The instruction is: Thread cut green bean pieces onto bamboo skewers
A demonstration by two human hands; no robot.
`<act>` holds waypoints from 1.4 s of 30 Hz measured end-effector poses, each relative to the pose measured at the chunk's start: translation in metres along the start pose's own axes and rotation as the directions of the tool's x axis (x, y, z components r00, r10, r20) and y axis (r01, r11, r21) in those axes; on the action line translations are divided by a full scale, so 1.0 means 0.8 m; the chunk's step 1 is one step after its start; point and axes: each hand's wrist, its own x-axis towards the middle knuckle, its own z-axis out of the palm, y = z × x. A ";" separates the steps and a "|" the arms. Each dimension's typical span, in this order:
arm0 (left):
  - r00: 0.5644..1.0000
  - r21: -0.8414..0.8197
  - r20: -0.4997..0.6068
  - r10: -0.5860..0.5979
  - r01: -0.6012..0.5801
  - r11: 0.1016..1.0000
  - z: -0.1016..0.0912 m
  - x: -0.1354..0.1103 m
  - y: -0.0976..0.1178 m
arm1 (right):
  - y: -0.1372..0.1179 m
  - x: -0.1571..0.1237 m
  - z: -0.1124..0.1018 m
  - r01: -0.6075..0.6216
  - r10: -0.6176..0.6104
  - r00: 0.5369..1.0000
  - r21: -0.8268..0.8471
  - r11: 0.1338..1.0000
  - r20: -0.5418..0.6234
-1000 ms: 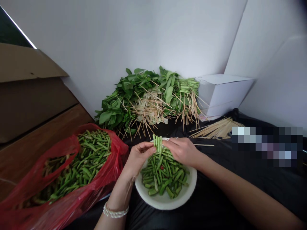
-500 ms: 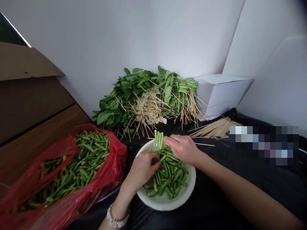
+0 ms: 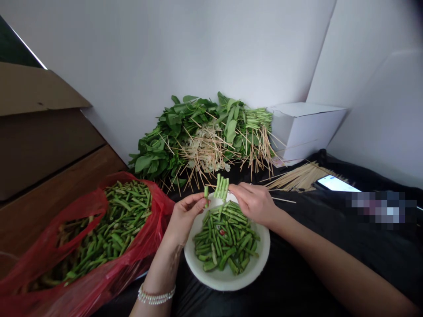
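My right hand point(image 3: 254, 204) grips a thin bamboo skewer point(image 3: 284, 200) that runs out past its heel. A row of cut green beans point(image 3: 221, 188) stands upright at the skewer's other end, just past my fingers. My left hand point(image 3: 184, 219) pinches one short bean piece point(image 3: 206, 196) between thumb and fingertips, close to that row. Both hands hover over a white bowl point(image 3: 228, 281) heaped with cut green beans point(image 3: 224, 242). A bracelet of small white beads point(image 3: 156, 297) circles my left wrist.
A red plastic bag point(image 3: 155, 207) full of cut beans lies to the left. Behind the bowl are skewered leafy greens point(image 3: 185, 141), a white box point(image 3: 304, 127), loose skewers point(image 3: 304, 176), and a phone point(image 3: 335, 183) on black cloth point(image 3: 313, 246). Cardboard point(image 3: 39, 145) stands far left.
My left hand has risen from the bowl's heap with one bean piece. The bean row stands a little higher and has shifted right, and the phone has come into view on the right.
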 end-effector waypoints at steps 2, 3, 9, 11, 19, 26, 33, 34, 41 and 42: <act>0.999 -0.134 -0.038 -0.029 0.024 0.991 -0.002 0.002 0.000 | -0.002 0.000 0.001 0.030 -0.030 0.999 -0.011 0.999 0.023; 0.998 -0.194 -0.043 -0.045 0.036 0.980 -0.002 0.002 0.000 | -0.003 0.000 0.002 0.042 -0.041 0.998 -0.017 0.999 0.039; 0.997 -0.323 -0.043 -0.057 0.040 0.945 0.003 0.000 0.005 | -0.008 0.001 0.002 0.072 -0.068 0.994 -0.038 0.997 0.090; 0.998 -0.327 -0.039 -0.046 0.031 0.945 0.004 -0.001 0.005 | -0.008 0.001 0.002 0.071 -0.067 0.993 -0.038 0.997 0.093; 0.996 -0.244 -0.092 -0.007 -0.016 0.970 0.000 0.001 0.001 | -0.008 0.000 0.002 0.064 -0.058 0.991 -0.047 0.997 0.120; 0.981 -0.005 -0.121 0.152 -0.154 0.988 0.003 -0.001 0.000 | -0.007 -0.001 0.004 0.063 -0.051 0.984 -0.064 0.996 0.171; 0.986 -0.052 -0.140 0.093 -0.101 0.994 -0.001 0.001 -0.001 | -0.006 -0.001 0.004 0.058 -0.050 0.986 -0.043 0.997 0.161; 0.989 -0.078 -0.132 0.074 -0.085 0.993 -0.001 0.001 -0.002 | -0.006 -0.001 0.004 0.059 -0.053 0.985 -0.033 0.998 0.162; 0.997 -0.215 -0.076 -0.020 0.004 0.977 0.002 0.002 -0.003 | -0.006 -0.004 0.007 0.070 -0.072 0.985 0.017 0.997 0.154; 0.997 -0.227 -0.074 -0.035 0.018 0.974 0.003 0.002 -0.002 | -0.006 -0.004 0.007 0.072 -0.074 0.985 0.020 0.997 0.155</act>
